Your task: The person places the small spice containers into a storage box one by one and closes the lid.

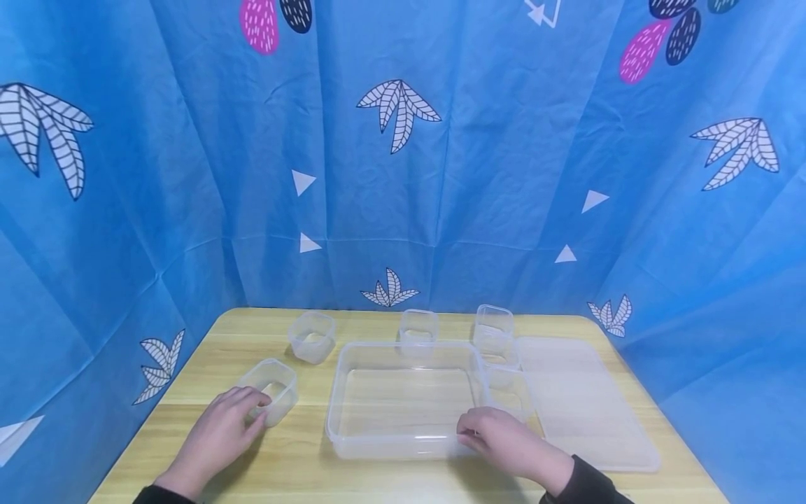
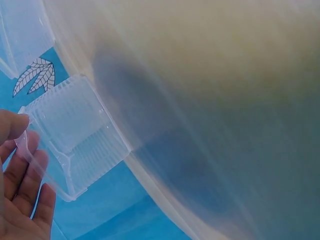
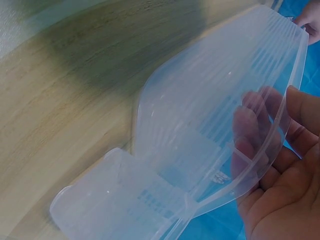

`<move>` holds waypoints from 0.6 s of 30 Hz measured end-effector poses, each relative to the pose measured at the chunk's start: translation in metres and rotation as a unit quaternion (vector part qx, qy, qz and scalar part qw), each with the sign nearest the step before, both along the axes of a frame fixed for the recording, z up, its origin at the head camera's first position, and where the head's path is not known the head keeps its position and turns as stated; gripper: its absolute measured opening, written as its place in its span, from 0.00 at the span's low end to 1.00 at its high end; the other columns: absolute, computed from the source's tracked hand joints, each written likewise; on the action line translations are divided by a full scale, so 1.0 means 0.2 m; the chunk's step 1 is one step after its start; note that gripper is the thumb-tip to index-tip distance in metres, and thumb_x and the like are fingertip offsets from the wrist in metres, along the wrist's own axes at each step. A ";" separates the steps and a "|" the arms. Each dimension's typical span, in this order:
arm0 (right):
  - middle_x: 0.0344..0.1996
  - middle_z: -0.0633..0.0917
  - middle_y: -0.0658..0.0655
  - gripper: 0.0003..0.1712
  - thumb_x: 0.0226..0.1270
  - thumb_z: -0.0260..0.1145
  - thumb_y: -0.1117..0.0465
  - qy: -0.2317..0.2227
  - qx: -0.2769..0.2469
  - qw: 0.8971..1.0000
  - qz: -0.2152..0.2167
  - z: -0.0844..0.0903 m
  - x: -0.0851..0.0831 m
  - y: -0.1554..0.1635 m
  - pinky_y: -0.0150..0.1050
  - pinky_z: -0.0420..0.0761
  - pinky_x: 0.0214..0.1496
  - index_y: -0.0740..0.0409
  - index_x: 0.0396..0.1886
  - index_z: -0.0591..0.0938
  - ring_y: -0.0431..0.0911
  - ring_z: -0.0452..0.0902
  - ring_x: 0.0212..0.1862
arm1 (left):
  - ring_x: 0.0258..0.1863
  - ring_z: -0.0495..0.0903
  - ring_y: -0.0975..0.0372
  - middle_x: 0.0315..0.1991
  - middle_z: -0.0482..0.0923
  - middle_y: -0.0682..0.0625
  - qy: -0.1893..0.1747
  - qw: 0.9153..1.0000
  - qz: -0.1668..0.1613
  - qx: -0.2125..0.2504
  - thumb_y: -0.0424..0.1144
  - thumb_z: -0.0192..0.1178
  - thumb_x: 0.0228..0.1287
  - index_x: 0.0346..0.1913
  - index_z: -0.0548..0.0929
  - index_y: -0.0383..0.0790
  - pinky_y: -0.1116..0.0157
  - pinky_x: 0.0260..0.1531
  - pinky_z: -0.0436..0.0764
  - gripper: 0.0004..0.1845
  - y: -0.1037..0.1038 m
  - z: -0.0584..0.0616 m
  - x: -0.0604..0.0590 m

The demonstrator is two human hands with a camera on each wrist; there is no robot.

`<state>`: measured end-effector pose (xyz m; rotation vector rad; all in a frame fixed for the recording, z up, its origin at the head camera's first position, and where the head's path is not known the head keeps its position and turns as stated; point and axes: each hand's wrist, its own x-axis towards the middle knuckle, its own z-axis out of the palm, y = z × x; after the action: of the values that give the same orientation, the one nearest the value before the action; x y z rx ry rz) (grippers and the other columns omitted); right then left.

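Note:
At the left of the head view, my left hand (image 1: 217, 434) pinches the near rim of a small clear plastic container (image 1: 285, 400), which stands upright on the table. The left wrist view shows the thumb on one side of that rim and fingers (image 2: 30, 187) on the other. My right hand (image 1: 511, 446) grips the near right corner of a large clear rectangular container (image 1: 378, 449), fingers inside its wall and thumb outside. Right against the large container's right side stands another small clear container (image 1: 518, 392).
Two small containers stand farther back, one at the left (image 1: 313, 339) and one behind the large container (image 1: 418, 322). More small containers (image 1: 495, 329) stand at the back right. A flat translucent lid (image 1: 585, 406) lies at the right. Blue patterned cloth (image 1: 403, 210) surrounds the wooden table (image 1: 296, 469).

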<state>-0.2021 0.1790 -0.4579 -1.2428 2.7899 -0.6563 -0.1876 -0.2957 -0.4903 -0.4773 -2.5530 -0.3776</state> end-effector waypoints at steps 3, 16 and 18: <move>0.30 0.80 0.35 0.04 0.71 0.65 0.61 -0.006 0.001 1.000 -0.001 0.00 0.00 0.00 0.34 0.81 0.41 0.50 0.34 0.84 0.30 0.75 0.35 | 0.39 0.83 0.56 0.37 0.85 0.52 0.004 1.000 0.000 -0.001 0.31 0.76 0.47 0.35 0.86 0.45 0.50 0.42 0.82 0.12 0.00 0.00 0.00; 0.30 0.80 0.36 0.05 0.71 0.65 0.61 -0.019 0.003 1.000 -0.007 0.01 0.00 0.00 0.34 0.81 0.40 0.50 0.34 0.84 0.30 0.74 0.35 | 0.35 0.82 0.60 0.33 0.84 0.55 0.046 0.999 -0.020 -0.008 0.32 0.77 0.45 0.34 0.86 0.44 0.54 0.38 0.83 0.12 0.03 0.01 0.00; 0.30 0.80 0.36 0.05 0.71 0.65 0.61 -0.023 0.002 1.000 -0.007 0.01 0.00 -0.01 0.33 0.81 0.40 0.50 0.34 0.84 0.30 0.74 0.34 | 0.35 0.82 0.60 0.33 0.84 0.56 0.046 0.999 -0.020 -0.007 0.32 0.76 0.46 0.34 0.86 0.44 0.54 0.37 0.83 0.11 0.03 0.02 0.00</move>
<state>-0.2025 0.1779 -0.4566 -1.1935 2.7638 -0.6698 -0.1877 -0.2891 -0.4872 -0.5396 -2.4609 -0.3452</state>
